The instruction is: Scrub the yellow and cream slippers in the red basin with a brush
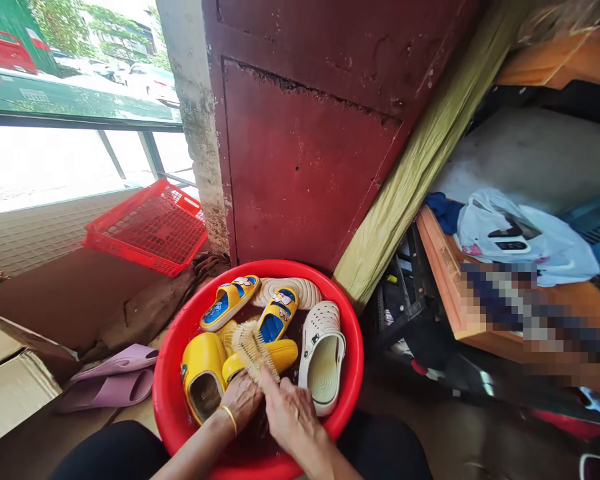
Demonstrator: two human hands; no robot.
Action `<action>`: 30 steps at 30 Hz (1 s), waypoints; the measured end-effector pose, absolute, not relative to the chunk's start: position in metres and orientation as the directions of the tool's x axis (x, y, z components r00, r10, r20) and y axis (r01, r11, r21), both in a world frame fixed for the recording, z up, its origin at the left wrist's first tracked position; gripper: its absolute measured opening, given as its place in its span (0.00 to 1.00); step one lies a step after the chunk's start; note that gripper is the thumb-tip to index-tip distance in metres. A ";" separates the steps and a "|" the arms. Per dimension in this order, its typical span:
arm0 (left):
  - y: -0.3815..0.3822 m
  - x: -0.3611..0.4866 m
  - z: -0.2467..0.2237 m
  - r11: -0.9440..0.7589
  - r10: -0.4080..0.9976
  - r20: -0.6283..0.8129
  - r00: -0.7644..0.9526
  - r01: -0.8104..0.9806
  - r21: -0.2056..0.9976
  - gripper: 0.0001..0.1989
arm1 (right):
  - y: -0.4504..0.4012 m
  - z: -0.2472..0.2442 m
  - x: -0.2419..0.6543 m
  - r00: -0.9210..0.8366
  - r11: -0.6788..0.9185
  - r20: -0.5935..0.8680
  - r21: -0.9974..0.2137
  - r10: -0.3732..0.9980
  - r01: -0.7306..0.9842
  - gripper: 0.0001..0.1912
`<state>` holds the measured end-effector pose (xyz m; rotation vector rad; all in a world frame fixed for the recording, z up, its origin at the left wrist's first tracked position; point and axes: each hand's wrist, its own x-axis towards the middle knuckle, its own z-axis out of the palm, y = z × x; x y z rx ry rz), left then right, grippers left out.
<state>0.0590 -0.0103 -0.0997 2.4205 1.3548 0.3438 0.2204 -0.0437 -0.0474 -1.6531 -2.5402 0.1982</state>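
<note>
A red basin between my knees holds several shoes. My left hand, with a gold bangle at its wrist, grips a yellow slipper. A bristled brush is in my right hand, its bristles against that slipper. Another yellow shoe lies at the left, opening towards me. Behind are two small yellow-and-blue sandals, one at the left and one nearer the middle. A white clog rests along the right wall, and a beige sole shows at the back.
Mauve slippers lie on the floor left of the basin. Behind them are cardboard and a red plastic crate. A dark red door stands behind the basin. At the right is a wooden table with a plastic bag.
</note>
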 end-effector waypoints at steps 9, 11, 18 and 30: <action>-0.012 0.053 -0.097 -0.344 0.926 0.063 0.372 0.764 0.546 0.17 | -0.013 -0.040 0.244 -0.193 0.186 -0.033 -0.164 0.981 0.969 0.34; -0.013 0.055 -0.094 -0.188 0.977 0.061 0.205 0.685 0.704 0.15 | -0.015 -0.044 0.240 -0.211 0.200 -0.044 -0.183 0.977 0.963 0.34; -0.008 0.071 -0.064 0.198 0.974 -0.208 -0.087 -0.113 0.974 0.19 | -0.023 -0.054 0.225 -0.247 0.222 -0.064 -0.269 0.967 0.937 0.33; 0.001 0.051 -0.042 -0.213 0.959 0.278 -0.059 0.498 0.841 0.12 | -0.023 -0.042 0.268 -0.237 0.213 0.064 -0.697 0.969 0.684 0.28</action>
